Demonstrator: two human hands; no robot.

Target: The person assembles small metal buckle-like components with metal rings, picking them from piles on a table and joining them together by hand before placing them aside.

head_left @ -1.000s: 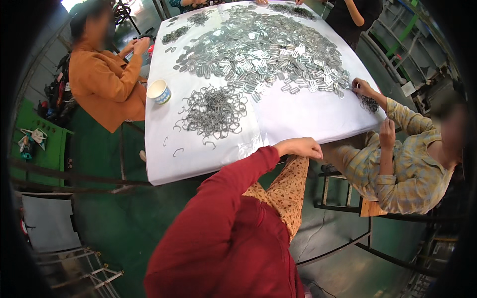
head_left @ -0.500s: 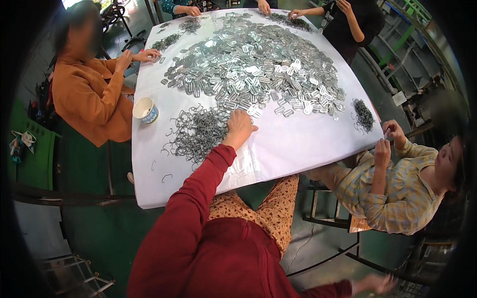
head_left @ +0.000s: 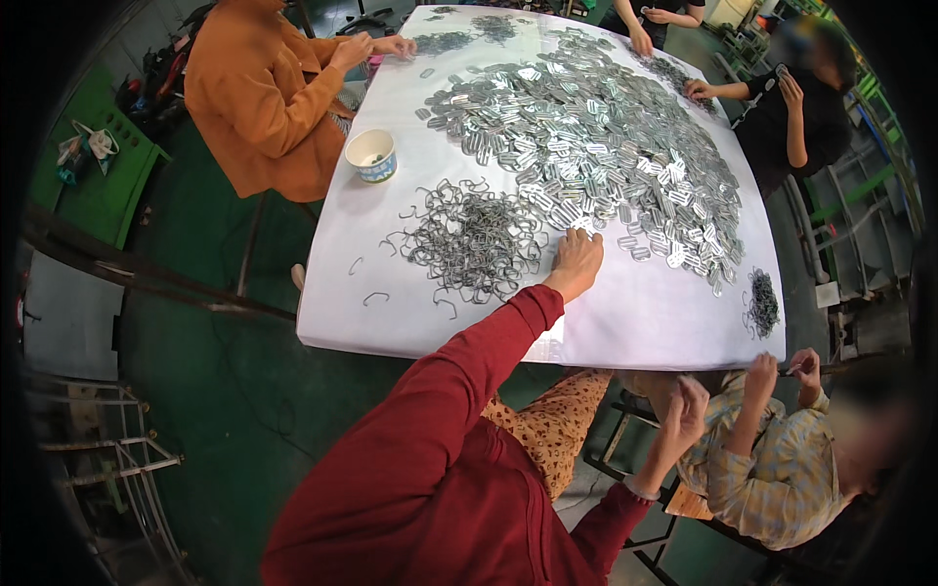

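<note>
My left hand (head_left: 576, 264) reaches over the white-covered table, its fingers bent together at the near edge of a large heap of flat, slotted silver metal pieces (head_left: 625, 146). Whatever lies under those fingertips is hidden. Just left of that hand spreads a tangled pile of dark bent wire hooks (head_left: 474, 239). My right hand (head_left: 687, 410) is raised beyond the table's near edge, at the lower right. Its fingertips are drawn together in a pinch, and anything between them is too small to make out.
A paper cup (head_left: 372, 156) with small bits inside stands left of the hooks. Co-workers sit round the table (head_left: 391, 313): one in an orange jacket (head_left: 259, 107), one in a checked shirt (head_left: 772, 464), others at the far side. A smaller dark hook pile (head_left: 762, 305) lies near the right edge.
My view has shifted, so the table sits further right. My right hand has come up from low at the right to near the table's edge. My left hand stays by the metal pieces.
</note>
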